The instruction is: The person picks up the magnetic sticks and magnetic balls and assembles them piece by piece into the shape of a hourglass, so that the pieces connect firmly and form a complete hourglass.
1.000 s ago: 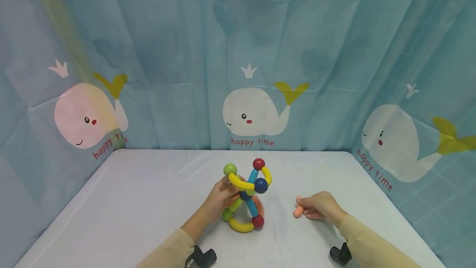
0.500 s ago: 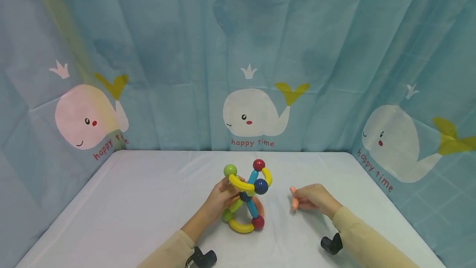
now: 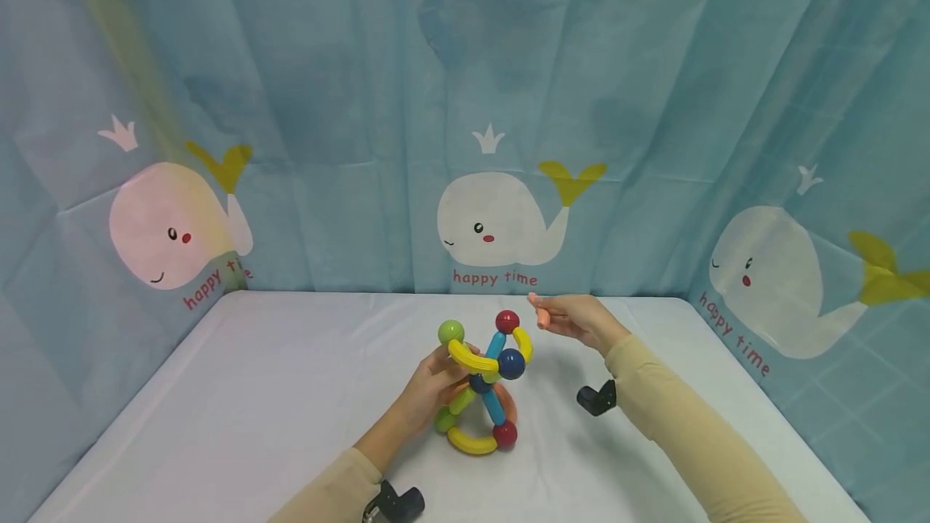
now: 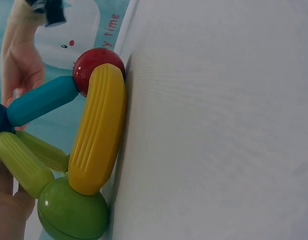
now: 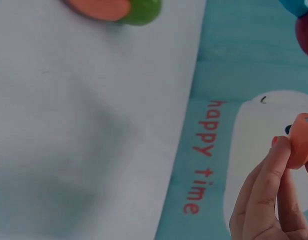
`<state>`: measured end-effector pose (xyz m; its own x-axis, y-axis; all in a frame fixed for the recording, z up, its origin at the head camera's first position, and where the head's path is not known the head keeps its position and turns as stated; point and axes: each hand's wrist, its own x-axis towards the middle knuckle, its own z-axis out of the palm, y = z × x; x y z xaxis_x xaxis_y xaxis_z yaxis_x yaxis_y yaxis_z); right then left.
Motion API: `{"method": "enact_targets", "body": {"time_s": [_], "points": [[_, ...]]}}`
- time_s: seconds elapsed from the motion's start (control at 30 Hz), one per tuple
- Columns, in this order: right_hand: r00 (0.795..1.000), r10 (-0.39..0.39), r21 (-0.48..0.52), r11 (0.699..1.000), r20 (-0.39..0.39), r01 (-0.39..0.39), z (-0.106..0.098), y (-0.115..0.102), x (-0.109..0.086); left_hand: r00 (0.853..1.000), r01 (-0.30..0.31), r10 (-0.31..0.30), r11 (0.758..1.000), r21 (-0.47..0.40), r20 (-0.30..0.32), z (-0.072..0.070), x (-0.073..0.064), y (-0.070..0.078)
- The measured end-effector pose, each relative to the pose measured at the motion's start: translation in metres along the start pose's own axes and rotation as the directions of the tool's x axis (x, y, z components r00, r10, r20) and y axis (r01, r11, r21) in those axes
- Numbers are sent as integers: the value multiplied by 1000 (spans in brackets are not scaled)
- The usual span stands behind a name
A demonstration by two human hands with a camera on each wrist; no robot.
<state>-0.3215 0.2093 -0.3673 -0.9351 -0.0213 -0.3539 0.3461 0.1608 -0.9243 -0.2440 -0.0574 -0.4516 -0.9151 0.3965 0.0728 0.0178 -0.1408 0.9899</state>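
Observation:
My left hand (image 3: 424, 390) grips the side of a magnetic ball-and-stick model (image 3: 473, 361) standing on the table. Green, red and dark blue balls are joined there by yellow, blue, green and orange sticks. Its lower yellow curved stick (image 4: 98, 132) runs between a red ball (image 4: 91, 67) and a green ball (image 4: 73, 210) in the left wrist view. Raised just right of the model's upper red ball (image 3: 507, 321), my right hand (image 3: 581, 321) pinches a short orange magnetic stick (image 5: 301, 142) between thumb and fingers. Some left fingers are hidden behind the model.
A white-covered table (image 3: 291, 394) lies under the model. Behind it and along both sides hangs a blue curtain (image 3: 349, 103) printed with whales. Each wrist carries a black camera, such as the right wrist camera (image 3: 597, 399).
My right hand has lifted the orange stick off the table area, moving up and left to beside the model's top. The left hand and the model have stayed in place.

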Motion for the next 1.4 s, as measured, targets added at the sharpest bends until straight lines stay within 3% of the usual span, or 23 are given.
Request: {"method": "enact_targets", "body": {"time_s": [0.3,0.53,0.9,1.4], "points": [[996,-18,-7,1000,84,19,30,-29,14,1000,10,-9,1000,-13,4,-1,0,1],[991,-35,-89,995,133,47,43,-36,19,1000,4,-4,1000,-12,12,1,-1,2],[982,-20,-161,986,188,51,48,-36,19,1000,-5,5,1000,-12,7,1,-1,2],[948,-9,-94,995,318,41,39,-39,11,1000,12,-12,1000,11,-21,0,-3,3]]}}
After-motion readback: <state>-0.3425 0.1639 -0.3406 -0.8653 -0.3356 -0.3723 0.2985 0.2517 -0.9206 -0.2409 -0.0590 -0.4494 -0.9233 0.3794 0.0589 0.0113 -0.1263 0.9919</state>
